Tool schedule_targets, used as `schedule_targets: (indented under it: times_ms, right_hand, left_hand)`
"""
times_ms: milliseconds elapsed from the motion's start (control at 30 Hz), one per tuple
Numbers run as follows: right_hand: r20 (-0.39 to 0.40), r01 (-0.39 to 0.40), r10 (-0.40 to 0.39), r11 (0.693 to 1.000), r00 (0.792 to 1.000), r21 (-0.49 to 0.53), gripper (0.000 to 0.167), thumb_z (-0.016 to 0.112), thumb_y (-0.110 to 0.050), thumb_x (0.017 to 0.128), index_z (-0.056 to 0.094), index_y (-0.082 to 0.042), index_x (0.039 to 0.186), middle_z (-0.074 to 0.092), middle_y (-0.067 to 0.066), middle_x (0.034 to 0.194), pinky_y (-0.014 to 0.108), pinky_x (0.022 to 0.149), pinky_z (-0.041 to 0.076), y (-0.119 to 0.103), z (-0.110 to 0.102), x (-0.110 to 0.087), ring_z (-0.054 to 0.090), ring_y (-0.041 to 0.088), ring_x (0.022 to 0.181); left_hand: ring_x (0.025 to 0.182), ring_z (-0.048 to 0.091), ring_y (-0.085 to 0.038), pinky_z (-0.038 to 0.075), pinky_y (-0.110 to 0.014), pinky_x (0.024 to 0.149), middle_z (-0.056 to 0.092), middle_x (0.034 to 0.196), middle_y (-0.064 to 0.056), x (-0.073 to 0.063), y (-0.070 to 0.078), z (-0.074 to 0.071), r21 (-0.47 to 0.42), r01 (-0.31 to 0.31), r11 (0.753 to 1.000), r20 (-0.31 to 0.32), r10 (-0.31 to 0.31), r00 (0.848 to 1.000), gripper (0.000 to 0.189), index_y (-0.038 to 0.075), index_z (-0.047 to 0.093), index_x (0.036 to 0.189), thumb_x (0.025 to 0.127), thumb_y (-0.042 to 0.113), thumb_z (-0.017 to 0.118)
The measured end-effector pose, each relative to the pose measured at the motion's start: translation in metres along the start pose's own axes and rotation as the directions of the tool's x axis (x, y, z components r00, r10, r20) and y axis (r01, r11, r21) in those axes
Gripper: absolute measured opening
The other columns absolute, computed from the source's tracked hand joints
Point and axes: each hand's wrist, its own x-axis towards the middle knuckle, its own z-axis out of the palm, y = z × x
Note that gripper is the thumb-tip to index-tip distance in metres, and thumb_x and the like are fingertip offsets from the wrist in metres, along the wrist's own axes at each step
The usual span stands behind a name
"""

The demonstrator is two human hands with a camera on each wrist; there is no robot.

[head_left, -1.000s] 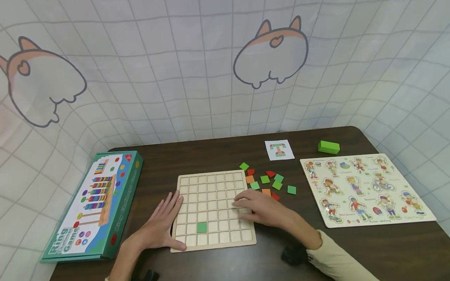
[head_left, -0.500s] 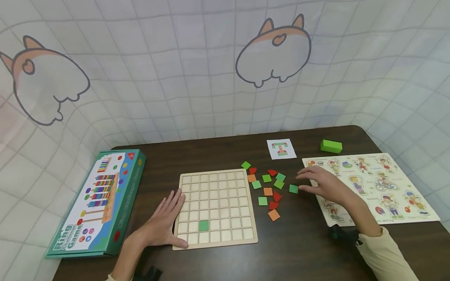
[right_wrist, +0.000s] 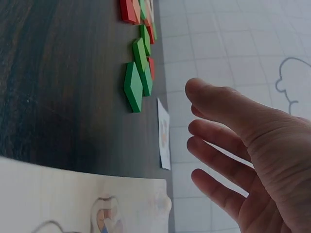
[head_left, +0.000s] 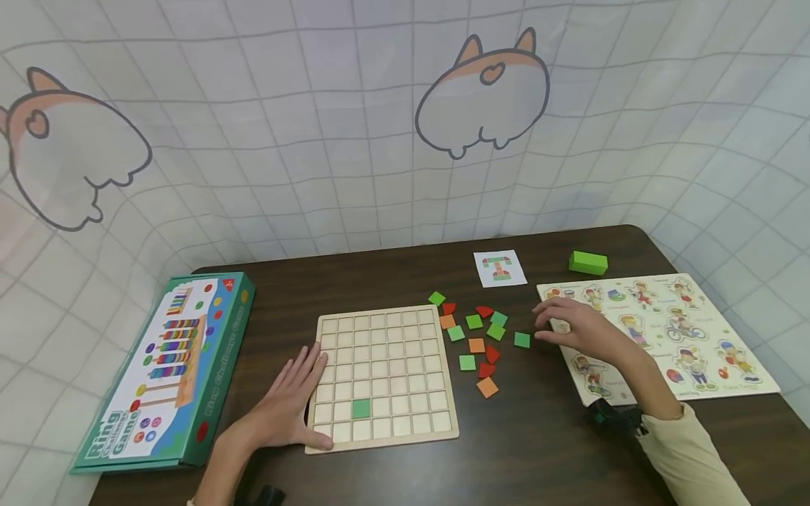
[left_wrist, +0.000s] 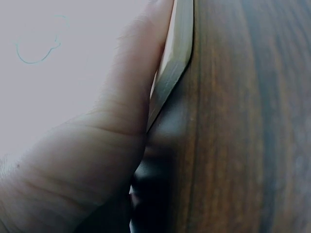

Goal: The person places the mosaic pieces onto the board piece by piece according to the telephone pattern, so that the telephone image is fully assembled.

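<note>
A wooden grid board (head_left: 399, 365) lies on the table with one green square tile (head_left: 361, 408) in a cell of its lower left area. My left hand (head_left: 281, 404) rests at the board's left edge, fingers straight and thumb on the near corner; in the left wrist view its thumb side lies along the board edge (left_wrist: 172, 73). My right hand (head_left: 585, 330) hovers over the left part of the picture puzzle board (head_left: 645, 344), its relaxed fingers holding nothing. Just left of its fingertips lies a green square tile (head_left: 522, 340). The right wrist view shows that tile (right_wrist: 132, 88) apart from the hand.
Several loose red, orange and green tiles (head_left: 477, 346) are scattered right of the grid board. Behind them lies a pattern card (head_left: 500, 268) showing a T-like shape. A green block (head_left: 588, 263) stands at the back right. A ring game box (head_left: 164, 372) lies at the left.
My right hand has moved from over the grid board rightward to the picture board, uncovering several tiles, and now hovers almost still. The left hand has stayed on the board edge.
</note>
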Motion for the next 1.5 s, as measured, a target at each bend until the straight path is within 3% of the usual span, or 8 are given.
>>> schedule_targets:
  times_ms: [367,533,600,700,767,1000,1267,1500]
  right_hand:
    - [0.108,-0.034,0.034,0.999,0.994,0.000,0.025,0.073,-0.024,0.086,0.073,-0.014,0.109,0.066,0.005,0.114,0.044,0.084,0.054,-0.005,0.005,0.003,0.063,0.026,0.106]
    - [0.112,-0.049,0.054,0.997,0.992,-0.054,0.017,0.073,-0.022,0.086,0.076,-0.015,0.100,0.068,0.005,0.110,0.039,0.078,0.054,-0.003,0.013,0.001,0.065,0.023,0.097]
    - [0.108,-0.040,0.044,0.998,0.993,-0.042,0.015,0.073,-0.020,0.085,0.077,-0.016,0.099,0.068,0.004,0.108,0.037,0.076,0.054,-0.003,0.016,0.000,0.065,0.022,0.095]
    - [0.112,-0.025,0.027,1.000,0.993,-0.017,0.018,0.073,-0.019,0.086,0.077,-0.016,0.103,0.068,0.003,0.108,0.034,0.075,0.054,-0.003,0.016,0.001,0.066,0.021,0.094]
    - [0.117,-0.027,0.028,1.000,0.993,-0.010,0.021,0.073,-0.020,0.086,0.076,-0.016,0.106,0.068,0.003,0.108,0.031,0.072,0.053,-0.004,0.017,0.002,0.066,0.020,0.093]
    - [0.141,-0.005,0.012,0.999,0.990,-0.047,0.018,0.074,-0.022,0.084,0.078,-0.018,0.101,0.068,0.000,0.104,0.023,0.065,0.049,-0.006,0.020,0.004,0.066,0.018,0.091]
    - [0.095,0.088,-0.080,0.993,0.992,-0.083,0.012,0.077,-0.018,0.081,0.078,-0.017,0.093,0.067,-0.002,0.096,0.028,0.067,0.052,-0.009,0.021,0.004,0.065,0.016,0.086]
    - [0.105,0.072,-0.065,0.996,0.992,-0.062,0.012,0.077,-0.016,0.082,0.077,-0.017,0.093,0.067,-0.001,0.096,0.027,0.069,0.052,-0.009,0.024,0.005,0.065,0.015,0.085]
  left_hand:
    - [0.151,-0.003,-0.041,-0.025,-0.011,0.108,-0.008,0.165,-0.014,0.000,0.000,-0.002,-0.030,0.010,0.999,0.023,-0.010,1.000,0.135,0.007,0.002,0.157,0.062,0.069,0.077]
    - [0.151,-0.004,-0.041,-0.008,-0.043,0.119,-0.008,0.165,-0.013,-0.001,0.001,-0.001,-0.044,0.023,0.999,0.030,-0.021,0.999,0.136,0.008,0.002,0.157,0.062,0.070,0.077]
    - [0.151,-0.004,-0.041,-0.007,-0.043,0.119,-0.007,0.165,-0.014,-0.002,0.000,0.001,-0.047,0.022,0.999,0.030,-0.021,0.999,0.136,0.007,0.003,0.157,0.062,0.070,0.077]
    - [0.151,-0.003,-0.041,-0.017,-0.027,0.117,-0.007,0.165,-0.014,-0.003,0.000,0.002,-0.051,0.016,0.999,0.028,-0.015,0.999,0.135,0.007,0.003,0.157,0.062,0.069,0.077]
    - [0.151,-0.003,-0.041,-0.017,-0.026,0.117,-0.007,0.165,-0.014,-0.002,0.000,0.002,-0.046,0.017,0.999,0.028,-0.016,0.999,0.135,0.007,0.003,0.157,0.063,0.070,0.076]
    - [0.152,-0.006,-0.038,0.002,-0.055,0.116,-0.008,0.165,-0.012,0.001,-0.001,-0.001,-0.039,0.042,0.998,0.047,-0.040,0.998,0.136,0.009,0.001,0.157,0.061,0.071,0.076]
    - [0.152,-0.006,-0.038,0.002,-0.057,0.116,-0.009,0.165,-0.011,0.003,0.000,-0.001,-0.037,0.040,0.998,0.046,-0.039,0.998,0.136,0.009,0.002,0.157,0.061,0.071,0.076]
    - [0.152,-0.006,-0.038,0.002,-0.059,0.116,-0.009,0.165,-0.011,0.001,-0.001,0.000,-0.032,0.053,0.998,0.049,-0.051,0.997,0.137,0.009,0.002,0.157,0.060,0.072,0.076]
